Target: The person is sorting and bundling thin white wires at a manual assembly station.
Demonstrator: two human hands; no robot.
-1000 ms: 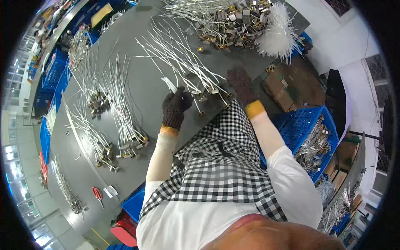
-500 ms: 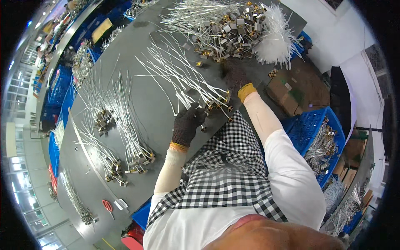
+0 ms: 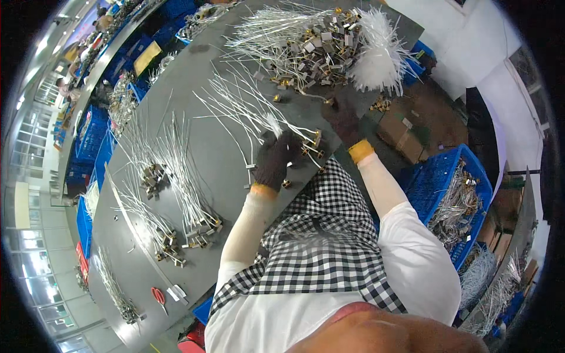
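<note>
Left hand: the left hand [image 3: 276,159], in a dark glove with an orange cuff, is laid on the grey bench [image 3: 194,100] near its front edge; its grip is closed on a bundle of white wires [image 3: 259,115].
Wire bundle: the white wires are fanned out from the left hand toward the far left, and their brass ends [image 3: 312,144] are seen just to the right of the gloved fingers.
Right hand: the right hand [image 3: 341,117], also gloved dark, is placed further back on the bench, near the brass ends; whether its grip is wide or narrow cannot be told, as the fingers are too dark.
Big pile: a heap of wires with metal parts [image 3: 312,47] is found beyond the right hand, well apart from the left hand.
Sorted bundles: more wire bundles [image 3: 182,194] are laid out on the left part of the bench.
Red scissors: red scissors [image 3: 158,296] are seen near the bench's near left end.
Blue crate: a blue crate [image 3: 435,176] with wired parts is standing at the person's right, beside the bench.
</note>
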